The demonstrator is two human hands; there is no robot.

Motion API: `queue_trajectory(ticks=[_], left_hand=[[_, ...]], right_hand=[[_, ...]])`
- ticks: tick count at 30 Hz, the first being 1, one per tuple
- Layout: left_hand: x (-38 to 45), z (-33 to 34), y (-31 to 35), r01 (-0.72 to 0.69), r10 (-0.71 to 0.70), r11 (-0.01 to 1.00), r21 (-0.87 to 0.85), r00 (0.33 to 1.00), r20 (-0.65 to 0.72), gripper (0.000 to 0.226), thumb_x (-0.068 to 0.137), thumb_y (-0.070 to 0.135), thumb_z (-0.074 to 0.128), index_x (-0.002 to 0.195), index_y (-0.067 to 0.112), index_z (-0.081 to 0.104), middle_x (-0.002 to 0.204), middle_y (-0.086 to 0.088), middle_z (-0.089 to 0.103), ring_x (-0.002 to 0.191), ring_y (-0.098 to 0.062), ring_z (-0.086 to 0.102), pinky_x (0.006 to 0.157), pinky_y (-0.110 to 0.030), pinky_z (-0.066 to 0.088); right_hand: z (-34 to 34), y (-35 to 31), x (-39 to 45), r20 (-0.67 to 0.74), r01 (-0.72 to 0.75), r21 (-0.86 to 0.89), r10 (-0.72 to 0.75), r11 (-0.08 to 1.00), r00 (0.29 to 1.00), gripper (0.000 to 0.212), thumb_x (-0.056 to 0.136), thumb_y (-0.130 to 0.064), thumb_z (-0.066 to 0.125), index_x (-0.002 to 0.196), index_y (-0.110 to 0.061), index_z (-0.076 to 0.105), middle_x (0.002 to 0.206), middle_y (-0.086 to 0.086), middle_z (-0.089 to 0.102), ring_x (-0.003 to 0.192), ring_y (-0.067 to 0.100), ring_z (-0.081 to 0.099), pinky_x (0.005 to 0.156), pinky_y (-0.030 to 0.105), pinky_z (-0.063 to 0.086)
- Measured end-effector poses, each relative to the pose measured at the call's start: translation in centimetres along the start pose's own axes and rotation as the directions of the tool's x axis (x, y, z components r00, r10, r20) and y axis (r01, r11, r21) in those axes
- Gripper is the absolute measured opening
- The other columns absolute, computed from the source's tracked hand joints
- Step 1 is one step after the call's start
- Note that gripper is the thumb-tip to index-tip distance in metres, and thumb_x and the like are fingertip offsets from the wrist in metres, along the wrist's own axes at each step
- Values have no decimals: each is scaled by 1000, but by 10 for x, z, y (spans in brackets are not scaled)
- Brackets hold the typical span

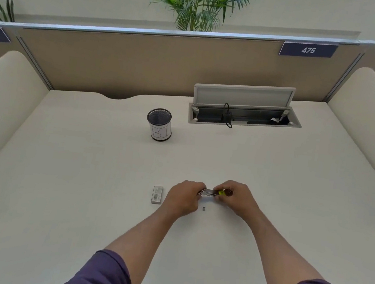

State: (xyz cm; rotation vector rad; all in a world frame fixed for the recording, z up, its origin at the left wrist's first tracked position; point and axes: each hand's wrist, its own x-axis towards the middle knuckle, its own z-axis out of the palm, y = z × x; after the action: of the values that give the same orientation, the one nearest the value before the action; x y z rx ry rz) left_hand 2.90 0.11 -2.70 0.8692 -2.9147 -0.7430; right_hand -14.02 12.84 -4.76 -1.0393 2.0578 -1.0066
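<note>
A small stapler (210, 192) with a metal body and a yellow-green part is held just above the white desk (83, 164) between both hands. My left hand (184, 197) grips its left end with curled fingers. Its right end, where the yellow-green part shows, is pinched by my right hand (237, 197). Most of the stapler is hidden by the fingers. A small white box of staples (157, 194) lies flat just left of my left hand. A tiny dark piece (203, 208) lies on the desk below the stapler.
A black mesh pen cup (159, 124) with a white label stands further back, left of centre. An open cable hatch (245, 113) with a raised lid and a black cable is set into the desk at the back right. Beige partitions and padded side walls enclose the desk.
</note>
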Motion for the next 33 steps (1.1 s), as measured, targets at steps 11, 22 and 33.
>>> queue_trajectory(ticks=[11,22,33], left_hand=[[14,-9,-5,81,-88,973,-215,996,-26,43,88,7,53,129,16,61,108,-10,63,104,-26,58,91,-39,50],[30,-18,0,87,-85,996,-33,996,36,35,92,17,50,117,27,72,116,0,68,106,-23,63,78,-30,49],[44,-8,-8,-27,28,980,196,1000,-6,40,88,7,55,114,31,74,104,1,64,99,-25,60,85,-36,37]], right_hand=[[-14,-4,10,-33,-23,148,28,989,999,7,83,-20,82,90,-21,84,81,2,79,68,3,58,64,19,41],[-11,1,17,-57,-206,354,241,912,969,9,89,-10,75,87,-2,79,75,15,78,59,14,66,56,23,54],[-13,9,28,-84,-314,561,429,766,899,7,89,3,71,86,8,74,80,16,73,52,16,68,57,27,62]])
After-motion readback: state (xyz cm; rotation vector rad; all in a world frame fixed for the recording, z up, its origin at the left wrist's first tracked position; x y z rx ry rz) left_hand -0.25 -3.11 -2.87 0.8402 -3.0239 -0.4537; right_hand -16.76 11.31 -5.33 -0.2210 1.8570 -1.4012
